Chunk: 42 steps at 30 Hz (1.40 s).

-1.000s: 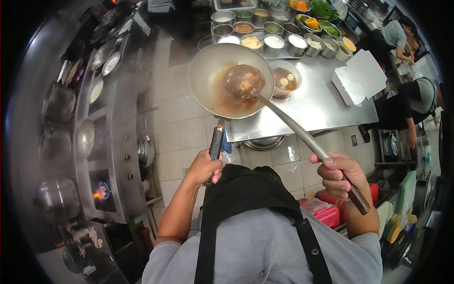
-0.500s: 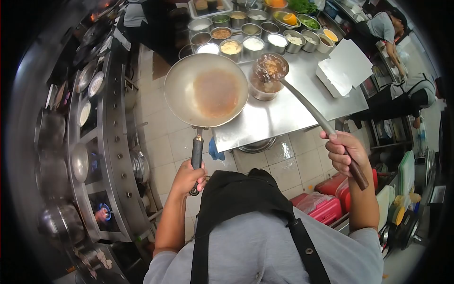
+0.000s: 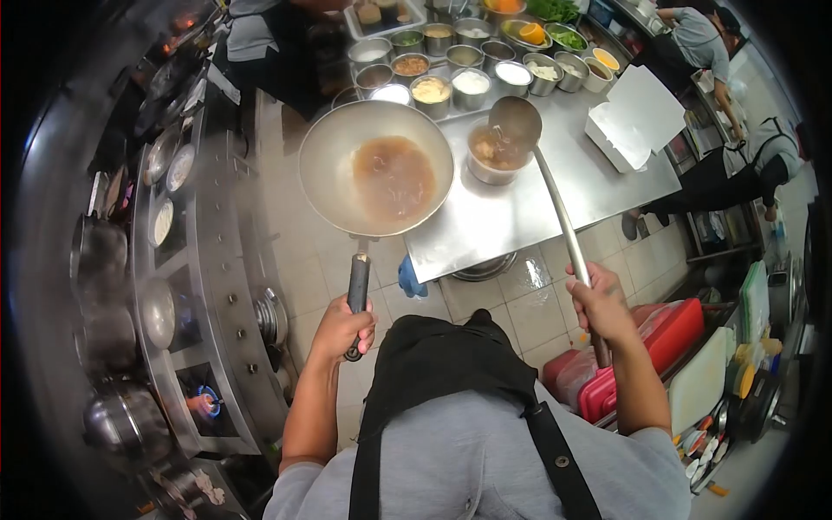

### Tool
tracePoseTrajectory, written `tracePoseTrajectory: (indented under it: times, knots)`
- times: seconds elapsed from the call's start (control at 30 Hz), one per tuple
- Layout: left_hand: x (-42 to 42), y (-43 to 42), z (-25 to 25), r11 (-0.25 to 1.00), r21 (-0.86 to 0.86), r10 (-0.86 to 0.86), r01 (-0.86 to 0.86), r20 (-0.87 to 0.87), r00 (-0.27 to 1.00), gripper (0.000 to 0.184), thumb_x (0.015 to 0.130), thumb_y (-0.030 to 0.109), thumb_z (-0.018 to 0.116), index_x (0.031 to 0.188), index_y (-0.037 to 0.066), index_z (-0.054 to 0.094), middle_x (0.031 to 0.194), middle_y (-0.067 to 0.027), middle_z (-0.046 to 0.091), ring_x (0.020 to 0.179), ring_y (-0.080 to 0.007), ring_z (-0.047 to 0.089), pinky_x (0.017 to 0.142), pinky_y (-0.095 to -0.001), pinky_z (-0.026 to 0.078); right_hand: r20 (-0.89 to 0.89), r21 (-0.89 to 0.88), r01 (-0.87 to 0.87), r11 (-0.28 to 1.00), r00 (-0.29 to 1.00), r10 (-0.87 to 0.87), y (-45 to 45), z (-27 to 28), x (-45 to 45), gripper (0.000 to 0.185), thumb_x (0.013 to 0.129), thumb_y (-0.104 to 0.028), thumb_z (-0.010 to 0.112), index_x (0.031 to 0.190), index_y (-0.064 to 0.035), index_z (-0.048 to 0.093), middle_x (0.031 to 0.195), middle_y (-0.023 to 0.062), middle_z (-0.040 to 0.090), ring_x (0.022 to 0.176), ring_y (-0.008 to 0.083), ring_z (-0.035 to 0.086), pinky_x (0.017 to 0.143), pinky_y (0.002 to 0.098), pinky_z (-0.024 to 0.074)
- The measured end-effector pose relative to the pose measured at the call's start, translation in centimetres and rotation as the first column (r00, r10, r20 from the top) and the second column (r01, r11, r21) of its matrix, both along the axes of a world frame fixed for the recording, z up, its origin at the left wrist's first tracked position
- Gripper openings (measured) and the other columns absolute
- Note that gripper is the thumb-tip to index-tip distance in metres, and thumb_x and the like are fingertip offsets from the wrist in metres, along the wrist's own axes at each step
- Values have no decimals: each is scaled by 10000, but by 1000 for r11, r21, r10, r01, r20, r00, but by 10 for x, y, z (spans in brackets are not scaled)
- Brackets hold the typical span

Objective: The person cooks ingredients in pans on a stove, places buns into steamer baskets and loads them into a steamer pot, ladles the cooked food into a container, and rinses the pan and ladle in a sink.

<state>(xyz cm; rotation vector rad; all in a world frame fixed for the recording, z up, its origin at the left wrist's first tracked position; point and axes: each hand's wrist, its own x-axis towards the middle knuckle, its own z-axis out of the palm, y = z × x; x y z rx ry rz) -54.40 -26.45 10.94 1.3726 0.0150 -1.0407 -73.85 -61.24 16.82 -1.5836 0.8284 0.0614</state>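
Note:
My left hand [image 3: 344,327] is wrapped round the black handle of a wok [image 3: 334,165], level in the air beside the table, with brown liquid in its bowl. In my right hand [image 3: 600,300] is the long handle of a ladle [image 3: 516,124]. The ladle's bowl is tipped over a round container [image 3: 492,177], which stands on the steel table and holds brown liquid with lumps. Part of the container's rim is hidden behind the ladle.
Metal tubs of ingredients [image 3: 431,90] line the back of the steel table [image 3: 477,227]. An open white box [image 3: 620,143] stands at its right. Stoves [image 3: 208,338] with a lit burner run along the left. Co-workers [image 3: 754,165] stand at the right and upper left. Red containers [image 3: 659,334] sit lower right.
The ladle has moved from over the wok to the right, over the container, and has tipped, its lumpy contents now in the container. The wok has shifted left in view.

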Motion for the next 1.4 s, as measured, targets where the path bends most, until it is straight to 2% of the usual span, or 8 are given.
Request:
tracePoseTrajectory:
  times: [0.07,0.13,0.2,0.27,0.6,0.77,1.07,1.4]
  knots:
    - [4,2,-1,1000,-10,-11,11,6,1000,135,753,-32,543,777,29,425,510,-33,441,348,-132,437,354,-277,364,-44,-188,-66,980,997,59,13,-7,-6,245,868,-103,558,1072,26,520,596,70,541,424,197,531,401,315,426]
    - [5,5,-1,1000,-15,-2,2,12,1000,132,749,-34,540,777,28,426,512,-33,443,349,-131,437,354,-276,364,-213,-892,-256,372,965,153,15,-40,-20,248,862,-77,542,1082,34,512,639,180,578,526,347,587,495,401,474]
    - [9,3,1,998,-23,-56,56,15,998,129,735,-38,534,780,24,429,519,-34,446,353,-130,439,355,-275,364,-139,-907,-194,374,976,170,18,-42,-16,294,853,-80,559,1119,37,510,599,145,497,478,246,535,523,395,460]
    - [10,2,1,998,-10,-61,61,17,998,130,719,-40,529,781,19,431,525,-40,452,358,-131,444,357,-279,367,53,-634,-145,760,972,229,31,-22,-11,278,851,-106,560,1102,1,504,708,227,589,678,426,595,581,424,459]
    - [4,-4,14,993,59,-104,99,81,991,140,726,-41,530,739,38,414,515,-28,450,358,-134,462,347,-268,372,-2,-552,-422,719,863,504,1,-27,36,268,866,-163,557,1082,-6,535,622,108,487,565,182,523,533,337,438]
    - [-6,-12,19,996,62,-76,72,67,995,128,711,-37,519,735,36,417,515,-30,451,357,-131,458,350,-269,373,-108,-22,-447,894,890,443,-15,-13,17,267,860,-138,565,1087,1,551,611,28,517,410,111,475,364,250,374]
    - [-34,-32,11,993,116,-44,34,88,995,139,707,-44,524,744,35,416,515,-29,450,342,-128,453,336,-264,367,77,898,-163,409,973,217,-24,19,-1,257,917,-52,471,1157,32,509,584,16,452,365,92,444,284,240,367]
    - [-52,-47,-2,998,-4,69,-69,28,997,147,739,-43,537,764,37,417,510,-21,443,342,-127,450,323,-263,358,97,908,-138,397,988,122,-39,70,-13,281,932,-59,417,1178,64,477,581,28,440,351,91,438,272,237,362]
